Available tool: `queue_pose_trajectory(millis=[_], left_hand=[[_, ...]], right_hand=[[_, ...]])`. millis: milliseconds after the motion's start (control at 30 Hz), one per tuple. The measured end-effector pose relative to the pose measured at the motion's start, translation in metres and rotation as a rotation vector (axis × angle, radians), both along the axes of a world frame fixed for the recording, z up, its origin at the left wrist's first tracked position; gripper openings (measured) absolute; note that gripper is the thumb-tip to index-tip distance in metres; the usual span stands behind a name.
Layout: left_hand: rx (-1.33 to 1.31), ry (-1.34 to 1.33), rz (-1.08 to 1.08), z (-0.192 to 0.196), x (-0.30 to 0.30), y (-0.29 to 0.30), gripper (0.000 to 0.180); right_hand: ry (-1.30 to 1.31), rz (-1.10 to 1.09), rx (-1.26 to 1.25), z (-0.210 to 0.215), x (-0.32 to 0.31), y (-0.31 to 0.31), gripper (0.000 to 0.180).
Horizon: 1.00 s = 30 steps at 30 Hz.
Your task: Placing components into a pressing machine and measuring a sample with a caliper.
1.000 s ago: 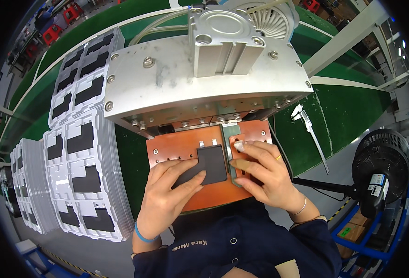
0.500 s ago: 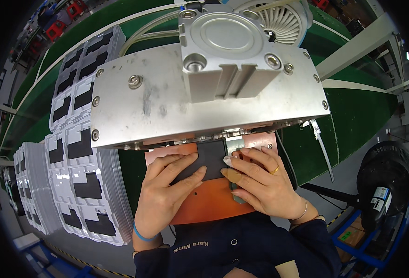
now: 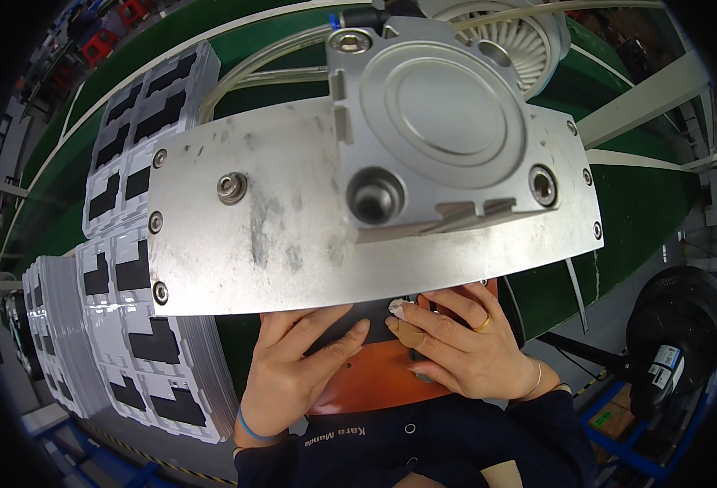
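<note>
Between my hands a flat black sheet (image 3: 363, 314) lies on an orange plate (image 3: 375, 378), its far part hidden under the silver press housing (image 3: 293, 220). My left hand (image 3: 300, 362) holds the sheet's left side with bent fingers, thumb on top; its far fingertips pass out of sight behind the housing's lower edge. At the right edge of the sheet, my right hand (image 3: 464, 342) is closed, its fingertips against it. A white wrap and a tan finger cover sit on two of those fingertips. A square metal cylinder block (image 3: 440, 130) stands on top of the housing.
White plastic trays (image 3: 157, 370) holding black L-shaped pieces stand stacked at the left, with more behind on a green surface (image 3: 643, 215). A black fan (image 3: 675, 313) stands at the right. A white fan (image 3: 529, 45) and clear hoses (image 3: 277, 77) are behind the press.
The press housing looks larger and lower in view, now covering the far fingertips and more of the sheet. Both hands sit slightly lower in the picture, their grip much the same.
</note>
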<state>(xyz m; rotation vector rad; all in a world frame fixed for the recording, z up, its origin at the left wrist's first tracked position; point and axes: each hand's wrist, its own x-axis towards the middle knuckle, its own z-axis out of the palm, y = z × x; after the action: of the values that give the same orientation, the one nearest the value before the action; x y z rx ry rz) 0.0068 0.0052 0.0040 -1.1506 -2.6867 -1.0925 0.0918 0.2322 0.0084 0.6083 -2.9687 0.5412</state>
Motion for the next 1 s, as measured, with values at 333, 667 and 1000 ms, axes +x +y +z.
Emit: queue_pose_trajectory(millis=[333,667,1000], left_hand=[[0.001,-0.040,0.002,0.001,-0.002,0.000,0.039],[-0.011,-0.041,0.000,0.000,-0.002,-0.001,0.039],[0.001,-0.054,0.004,0.000,-0.003,0.000,0.039]], right_hand=[[-0.020,0.001,-0.030,-0.002,0.000,0.001,0.050],[-0.013,-0.003,-0.052,0.000,-0.001,0.000,0.049],[0.245,-0.180,-0.274,-0.011,0.005,0.008,0.023]])
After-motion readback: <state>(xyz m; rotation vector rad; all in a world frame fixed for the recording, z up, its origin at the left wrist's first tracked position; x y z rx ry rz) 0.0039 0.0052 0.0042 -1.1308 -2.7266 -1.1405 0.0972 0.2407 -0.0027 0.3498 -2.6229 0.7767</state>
